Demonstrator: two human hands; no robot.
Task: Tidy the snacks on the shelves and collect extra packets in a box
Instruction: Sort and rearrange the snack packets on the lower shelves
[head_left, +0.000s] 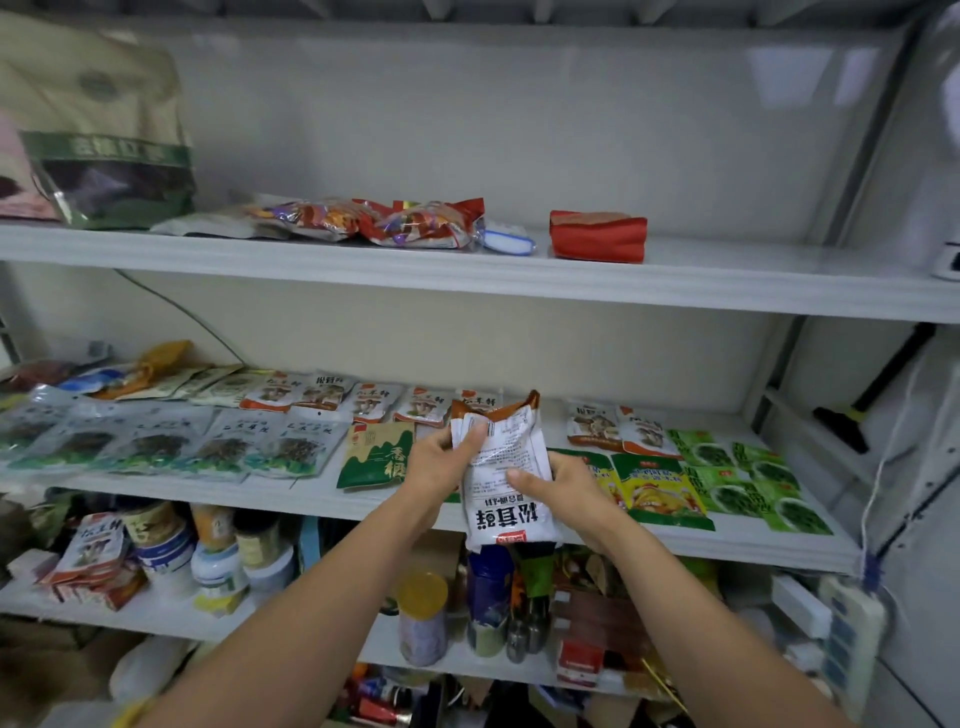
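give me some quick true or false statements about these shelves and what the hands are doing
1. The left hand and right hand both grip the white packet. True.
2. The red packet lies on the middle shelf. False: it lies on the top shelf.
3. The green packets lie at the middle shelf's right end. True.
4. The large green bag stands at the top shelf's right end. False: it stands at the left end.
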